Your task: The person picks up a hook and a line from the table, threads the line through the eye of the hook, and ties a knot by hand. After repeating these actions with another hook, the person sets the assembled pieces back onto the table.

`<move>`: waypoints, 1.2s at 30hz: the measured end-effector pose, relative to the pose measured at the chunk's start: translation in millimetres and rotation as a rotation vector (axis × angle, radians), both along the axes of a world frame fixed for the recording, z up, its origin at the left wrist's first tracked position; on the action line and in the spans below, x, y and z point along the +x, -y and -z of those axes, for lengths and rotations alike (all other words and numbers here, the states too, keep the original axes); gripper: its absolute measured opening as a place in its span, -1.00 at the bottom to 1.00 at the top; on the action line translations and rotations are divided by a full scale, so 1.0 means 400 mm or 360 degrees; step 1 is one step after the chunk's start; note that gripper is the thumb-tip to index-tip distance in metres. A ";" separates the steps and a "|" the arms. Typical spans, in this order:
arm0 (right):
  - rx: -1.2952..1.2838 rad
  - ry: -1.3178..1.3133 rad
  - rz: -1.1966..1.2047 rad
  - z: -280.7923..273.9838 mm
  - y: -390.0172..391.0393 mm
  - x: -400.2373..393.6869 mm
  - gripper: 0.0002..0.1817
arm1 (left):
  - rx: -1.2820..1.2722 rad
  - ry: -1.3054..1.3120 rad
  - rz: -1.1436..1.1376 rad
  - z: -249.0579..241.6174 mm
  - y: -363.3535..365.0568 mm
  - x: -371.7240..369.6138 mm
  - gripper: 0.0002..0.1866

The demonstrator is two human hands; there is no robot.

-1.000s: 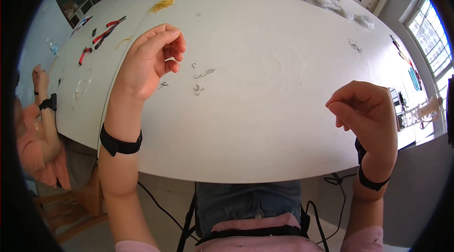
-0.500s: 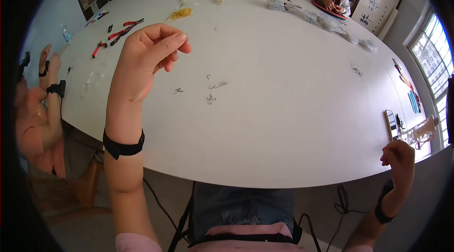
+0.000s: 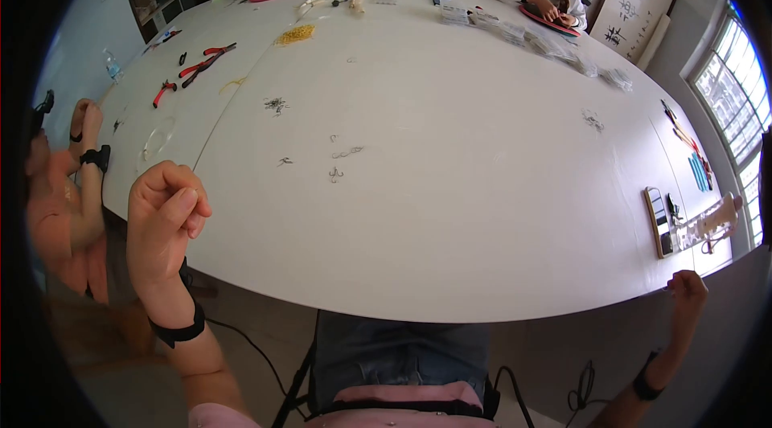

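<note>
My left hand is raised over the near left edge of the table, thumb pressed against its curled fingers in a pinch. What it pinches, if anything, is too fine to see. Far out to the right, my right hand is also closed, just off the table's edge, and its contents cannot be made out. On the table lie a treble hook, a short twisted string of small metal pieces, a small dark hook-like piece and a pile of small dark hooks.
Red-handled pliers, red-handled cutters and a yellow pile lie left on the white table. A phone and clear bottle are at right. Plastic packets lie farther back. Several co-workers sit around.
My left hand has moved down and left, uncovering the pile of dark hooks. My right hand has dropped lower, away from the phone and bottle. Both stay closed.
</note>
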State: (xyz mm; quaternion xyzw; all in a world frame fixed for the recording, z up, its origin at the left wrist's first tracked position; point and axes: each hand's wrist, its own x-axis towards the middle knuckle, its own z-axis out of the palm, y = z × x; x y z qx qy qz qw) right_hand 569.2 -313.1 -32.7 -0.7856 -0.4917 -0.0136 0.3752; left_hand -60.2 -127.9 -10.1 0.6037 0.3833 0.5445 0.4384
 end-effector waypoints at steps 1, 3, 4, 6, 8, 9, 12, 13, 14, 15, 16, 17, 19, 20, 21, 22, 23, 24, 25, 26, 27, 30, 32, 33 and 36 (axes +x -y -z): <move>0.0106 0.0029 0.0127 0.003 0.008 0.005 -0.94 | -0.0022 0.0035 0.0047 0.009 0.007 -0.009 -0.89; 0.0099 -0.0037 0.0214 0.001 0.022 0.008 -0.93 | -0.0069 0.0117 0.0088 0.027 0.017 -0.017 -0.89; 0.0098 -0.0106 0.0289 0.000 0.025 0.009 -0.91 | -0.0068 0.0120 0.0086 0.036 0.021 -0.016 -0.89; 0.0148 -0.0086 0.0278 0.017 0.038 0.025 -0.90 | -0.0142 0.0215 0.0042 0.056 0.028 -0.014 -0.88; 0.0192 -0.0065 0.0264 0.028 0.055 0.032 -0.89 | -0.0209 0.0267 0.0065 0.076 0.038 -0.001 -0.86; 0.0247 -0.0103 0.0156 0.032 0.062 0.031 -0.89 | -0.0283 0.0313 0.0093 0.083 0.047 0.007 -0.83; 0.0301 -0.0204 0.0016 0.029 0.069 -0.001 -0.90 | -0.0381 0.0289 0.0300 0.089 0.081 0.057 -0.83; 0.0310 -0.0264 -0.0003 0.024 0.070 -0.023 -0.91 | -0.0392 0.0295 0.0367 0.085 0.091 0.074 -0.88; 0.0303 -0.0267 -0.0015 0.020 0.071 -0.046 -0.91 | -0.0397 0.0295 0.0353 0.086 0.098 0.088 -0.88; 0.0284 -0.0252 0.0001 0.016 0.071 -0.069 -0.91 | -0.0414 0.0305 0.0371 0.088 0.105 0.099 -0.88; 0.0260 -0.0237 0.0016 0.016 0.072 -0.080 -0.92 | -0.0434 0.0315 0.0388 0.091 0.110 0.110 -0.88; 0.0238 -0.0242 0.0003 0.020 0.080 -0.076 -0.92 | -0.0411 0.0332 0.0344 0.097 0.113 0.121 -0.88; 0.0348 -0.0313 0.0104 0.039 0.106 -0.045 -0.90 | -0.0545 0.0491 0.0358 0.111 0.113 0.141 -0.88; 0.0318 -0.0320 0.0068 0.046 0.119 -0.026 -0.90 | -0.0645 0.0655 0.0385 0.115 0.112 0.150 -0.87; 0.0313 -0.0294 0.0164 0.055 0.139 0.007 -0.93 | -0.0760 0.0709 0.0453 0.117 0.108 0.158 -0.84; 0.0312 -0.0268 0.0262 0.067 0.157 0.044 -0.94 | -0.0768 0.0716 0.0410 0.121 0.104 0.163 -0.84; 0.0291 -0.0276 0.0231 0.087 0.171 0.089 -0.94 | -0.0933 0.0880 0.0565 0.126 0.099 0.168 -0.83; 0.0285 -0.0154 0.0345 0.109 0.188 0.140 -0.88 | -0.1096 0.1047 0.0726 0.133 0.093 0.169 -0.82; 0.0281 -0.0031 0.0464 0.129 0.206 0.189 -0.81 | -0.1143 0.1082 0.0859 0.139 0.086 0.167 -0.81; 0.0265 -0.0038 0.0447 0.145 0.228 0.240 -0.81 | -0.1152 0.1085 0.0835 0.142 0.085 0.168 -0.81; 0.0254 -0.0047 0.0524 0.162 0.247 0.289 -0.81 | -0.1198 0.1157 0.0870 0.143 0.084 0.171 -0.80; 0.0282 -0.0027 0.0635 0.184 0.257 0.306 -0.80 | -0.1233 0.1246 0.0878 0.142 0.081 0.174 -0.79; 0.0324 0.0009 0.0669 0.190 0.264 0.318 -0.79 | -0.1222 0.1268 0.0855 0.140 0.083 0.175 -0.78; 0.0266 0.0155 0.0679 0.204 0.288 0.372 -0.80 | -0.1217 0.1244 0.0824 0.140 0.084 0.176 -0.78; -0.0025 0.0323 0.0758 0.186 0.279 0.347 -0.84 | -0.1187 0.1183 0.0727 0.138 0.090 0.183 -0.77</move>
